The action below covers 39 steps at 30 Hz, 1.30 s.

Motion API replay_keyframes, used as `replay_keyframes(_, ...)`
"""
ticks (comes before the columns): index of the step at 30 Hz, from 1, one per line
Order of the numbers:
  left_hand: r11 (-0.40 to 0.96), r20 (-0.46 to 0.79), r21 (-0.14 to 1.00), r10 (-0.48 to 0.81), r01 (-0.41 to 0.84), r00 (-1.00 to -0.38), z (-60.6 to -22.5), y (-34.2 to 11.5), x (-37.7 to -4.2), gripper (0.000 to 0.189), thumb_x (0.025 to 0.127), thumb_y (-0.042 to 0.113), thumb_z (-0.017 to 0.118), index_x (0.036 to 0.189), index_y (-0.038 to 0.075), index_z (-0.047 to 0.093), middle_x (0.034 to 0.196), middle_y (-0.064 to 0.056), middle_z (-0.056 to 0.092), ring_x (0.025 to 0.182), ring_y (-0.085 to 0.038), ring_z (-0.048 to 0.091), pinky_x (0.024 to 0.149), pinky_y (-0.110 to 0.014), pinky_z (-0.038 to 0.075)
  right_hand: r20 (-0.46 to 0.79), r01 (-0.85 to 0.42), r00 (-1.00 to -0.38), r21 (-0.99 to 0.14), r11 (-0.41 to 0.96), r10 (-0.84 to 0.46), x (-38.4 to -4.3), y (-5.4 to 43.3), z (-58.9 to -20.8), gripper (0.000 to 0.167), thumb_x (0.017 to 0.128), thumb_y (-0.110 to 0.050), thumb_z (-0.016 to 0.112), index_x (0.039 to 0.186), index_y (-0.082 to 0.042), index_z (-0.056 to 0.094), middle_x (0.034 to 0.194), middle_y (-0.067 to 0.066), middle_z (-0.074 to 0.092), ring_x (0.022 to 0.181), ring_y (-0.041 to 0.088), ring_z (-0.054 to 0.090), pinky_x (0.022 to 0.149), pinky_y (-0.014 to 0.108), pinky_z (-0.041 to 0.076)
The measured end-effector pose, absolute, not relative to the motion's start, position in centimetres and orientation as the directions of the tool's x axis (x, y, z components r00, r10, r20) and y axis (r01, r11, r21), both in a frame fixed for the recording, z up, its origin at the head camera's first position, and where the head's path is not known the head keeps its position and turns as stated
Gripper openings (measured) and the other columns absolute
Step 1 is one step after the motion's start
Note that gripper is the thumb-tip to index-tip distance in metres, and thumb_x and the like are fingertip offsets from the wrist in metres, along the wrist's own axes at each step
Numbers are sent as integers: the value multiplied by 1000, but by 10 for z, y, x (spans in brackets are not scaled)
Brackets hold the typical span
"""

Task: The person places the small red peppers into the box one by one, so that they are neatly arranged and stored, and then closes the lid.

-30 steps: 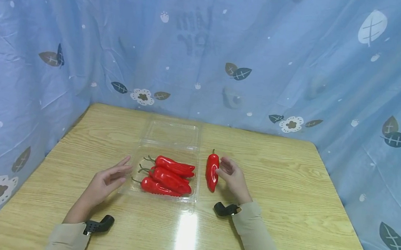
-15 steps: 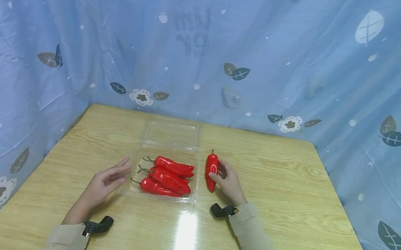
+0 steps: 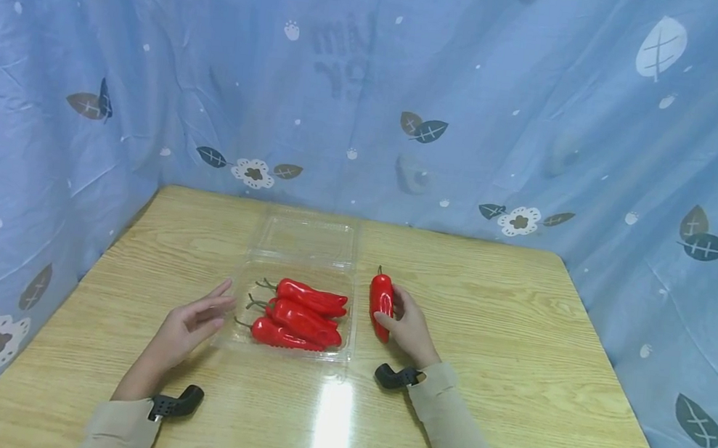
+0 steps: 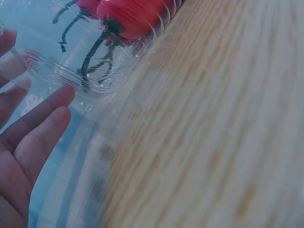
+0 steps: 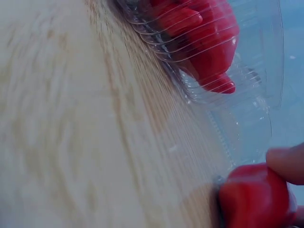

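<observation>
My right hand (image 3: 411, 328) grips a shiny red chili pepper (image 3: 382, 298) from its right side, thumb across the front. The pepper's green stem points away from me, and its body lies just right of a clear plastic clamshell box (image 3: 353, 325). Inside the box several red peppers (image 3: 305, 323) lie stacked with stems to the left. At the box's left edge my left hand (image 3: 187, 326) has relaxed, spread fingers. In the left wrist view its fingertips (image 4: 61, 95) are right at the clear wall. The right wrist view shows the thumb (image 5: 287, 164) on the pepper (image 5: 254, 197).
The clear lid (image 3: 307, 240) lies folded back behind the box. All this stands on a wood-grain table (image 3: 487, 318), with a blue patterned curtain (image 3: 372, 94) behind and at both sides. A bright light reflection streaks the table's front.
My right hand has moved left and closed its fingers round the lone pepper, which has since shifted and tilted slightly. The left hand has stayed in place beside the box.
</observation>
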<state>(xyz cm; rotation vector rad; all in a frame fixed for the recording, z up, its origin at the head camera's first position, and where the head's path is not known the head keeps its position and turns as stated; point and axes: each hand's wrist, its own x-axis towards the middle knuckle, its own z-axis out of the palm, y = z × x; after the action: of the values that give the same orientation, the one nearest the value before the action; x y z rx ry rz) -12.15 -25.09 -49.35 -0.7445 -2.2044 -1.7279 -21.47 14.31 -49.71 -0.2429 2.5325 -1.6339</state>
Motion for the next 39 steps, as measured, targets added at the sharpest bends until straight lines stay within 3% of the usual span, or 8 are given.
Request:
replay_keyframes(10,157,490,831,250,534,-835,-491,-249,-121,34,87,-18,51,120,-24,47,152,-12,35,120,-6,55,97,-14,47,-33,-56,-979,-906,420,-201,-218,151,-498,68,86,-11,67,145,-6,35,144,17,45,130,34,46,107,48,43)
replay_keyframes(14,150,508,822,243,550,-826,-491,-249,-121,34,86,-19,52,120,-22,48,151,-9,37,120,-6,55,97,-14,47,-27,-55,-979,-919,390,-203,-219,151,-497,66,85,-7,65,144,-3,35,145,18,42,133,35,42,109,48,40)
replay_keyframes(23,160,515,814,245,558,-821,-492,-250,-121,34,86,-19,52,120,-21,49,150,-16,35,119,-6,56,98,-13,46,9,-70,-978,-955,288,-208,-218,152,-491,63,85,2,59,143,3,35,146,22,40,136,36,37,113,47,34)
replay_keyframes(39,190,470,834,245,518,-848,-492,-251,-122,32,88,-16,53,118,-23,49,146,-33,30,119,-5,55,98,-14,46,-8,-38,-968,-984,175,-253,-216,153,-476,61,86,0,61,143,-4,38,145,16,43,134,32,40,111,48,38)
